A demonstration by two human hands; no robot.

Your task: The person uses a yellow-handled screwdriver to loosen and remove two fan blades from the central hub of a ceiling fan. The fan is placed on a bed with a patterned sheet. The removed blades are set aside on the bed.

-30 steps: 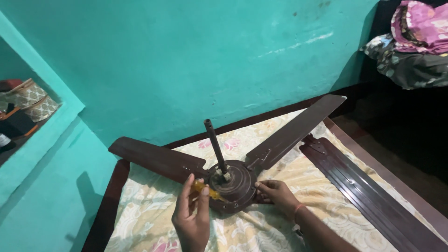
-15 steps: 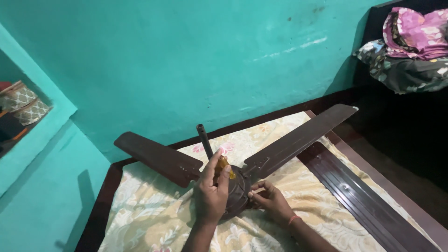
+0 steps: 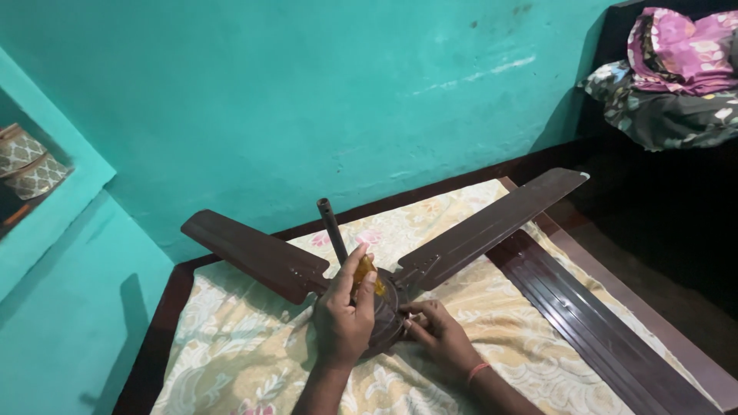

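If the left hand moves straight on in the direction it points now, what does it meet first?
Probably the upright dark rod of the ceiling fan, just beyond the left hand and its yellow-handled tool. Then the teal wall. Depth is unclear.

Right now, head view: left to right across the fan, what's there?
Left fan blade → down rod → left hand holding a yellow-handled tool → right hand at the motor hub → right fan blade → loose blade.
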